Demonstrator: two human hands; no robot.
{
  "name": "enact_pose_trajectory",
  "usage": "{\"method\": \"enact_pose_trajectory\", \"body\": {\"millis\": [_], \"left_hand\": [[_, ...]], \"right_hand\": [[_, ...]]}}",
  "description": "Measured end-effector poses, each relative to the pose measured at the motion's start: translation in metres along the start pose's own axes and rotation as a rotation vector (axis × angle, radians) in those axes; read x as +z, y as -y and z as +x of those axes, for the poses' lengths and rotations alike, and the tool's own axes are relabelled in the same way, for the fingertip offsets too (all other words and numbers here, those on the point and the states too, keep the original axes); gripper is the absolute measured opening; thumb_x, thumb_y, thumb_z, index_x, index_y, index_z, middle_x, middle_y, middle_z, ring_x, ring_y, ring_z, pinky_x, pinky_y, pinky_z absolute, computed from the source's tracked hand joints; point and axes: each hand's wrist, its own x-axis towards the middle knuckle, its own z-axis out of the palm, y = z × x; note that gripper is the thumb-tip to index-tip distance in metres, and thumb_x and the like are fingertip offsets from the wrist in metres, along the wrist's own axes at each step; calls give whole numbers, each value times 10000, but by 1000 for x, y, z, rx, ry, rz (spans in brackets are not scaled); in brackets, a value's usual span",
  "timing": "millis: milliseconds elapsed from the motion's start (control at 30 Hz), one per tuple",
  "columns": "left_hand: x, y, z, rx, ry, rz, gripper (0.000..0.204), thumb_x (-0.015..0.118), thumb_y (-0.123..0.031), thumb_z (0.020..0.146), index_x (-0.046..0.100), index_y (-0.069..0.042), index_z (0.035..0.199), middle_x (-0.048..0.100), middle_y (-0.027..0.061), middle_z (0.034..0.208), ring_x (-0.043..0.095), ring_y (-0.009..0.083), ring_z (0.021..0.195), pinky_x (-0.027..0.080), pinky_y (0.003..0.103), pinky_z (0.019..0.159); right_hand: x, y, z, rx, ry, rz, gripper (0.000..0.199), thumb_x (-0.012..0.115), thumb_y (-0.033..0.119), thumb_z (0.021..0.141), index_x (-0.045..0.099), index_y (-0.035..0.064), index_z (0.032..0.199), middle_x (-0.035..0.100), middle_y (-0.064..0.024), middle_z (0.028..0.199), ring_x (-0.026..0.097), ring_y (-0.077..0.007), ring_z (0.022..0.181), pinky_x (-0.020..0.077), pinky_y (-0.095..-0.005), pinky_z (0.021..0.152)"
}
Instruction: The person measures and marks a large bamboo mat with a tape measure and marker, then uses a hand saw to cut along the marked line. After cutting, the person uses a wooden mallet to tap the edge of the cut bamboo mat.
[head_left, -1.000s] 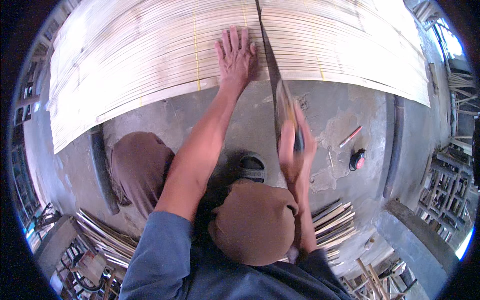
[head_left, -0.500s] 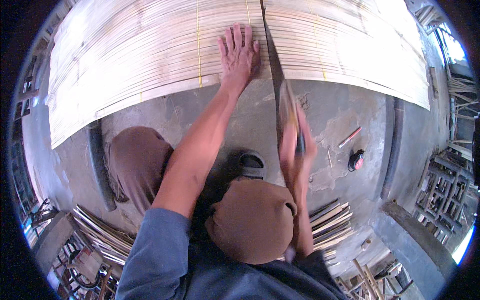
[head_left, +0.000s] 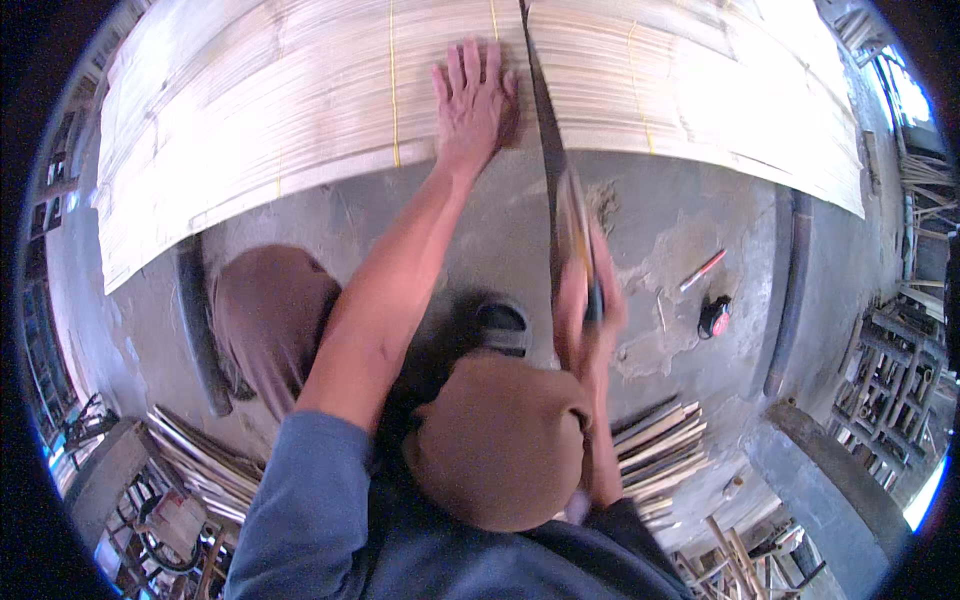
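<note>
A wide blind of pale thin slats (head_left: 300, 110), tied with yellow cords, lies across the floor in front of me. My left hand (head_left: 472, 105) presses flat on it near its close edge, fingers spread. Beside that hand, to the right, a handsaw (head_left: 547, 135) runs away from me with its dark blade across the slats. My right hand (head_left: 590, 290) is wrapped round the saw's handle, somewhat blurred by motion. Whether the blade has cut between the slats at the far end, I cannot tell.
On the floor to the right lie a red pen (head_left: 703, 270) and a small round black-and-red object (head_left: 715, 318). Dark pipes (head_left: 787, 300) stick out from under the blind on either side. Bundles of slats (head_left: 660, 455) lie by my legs, near concrete blocks (head_left: 830, 480).
My right hand and the saw have shifted slightly, still along the same line. The left hand keeps its place on the slats, and the view has moved a little.
</note>
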Motion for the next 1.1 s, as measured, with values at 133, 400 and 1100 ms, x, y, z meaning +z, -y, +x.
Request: {"method": "enact_pose_trajectory", "body": {"millis": [133,400,1100], "left_hand": [[-12,7,-6,-67,51,18,551,360,-399,1027,361,-94,1487,281,216,1557,244,434,1441,185,608,1157],[-1,13,8,24,7,0,525,372,-392,1035,360,-139,1494,292,186,1561,262,436,1436,227,612,1140],[-33,-1,11,-215,-220,-220,608,555,-328,973,340,-15,1448,333,251,1467,298,409,1387,222,562,1145]], "right_hand": [[-74,35,-138,257,11,35,511,505,179,966,458,-89,1398,594,-262,1304,615,-268,1165,485,-369,964],[16,30,40,188,-2,95,457,557,106,958,495,-45,1385,618,-221,1280,599,-202,1117,464,-320,951],[-56,36,-84,138,32,-6,508,542,181,961,467,-15,1423,600,-233,1316,580,-289,1225,437,-385,1021]]}}
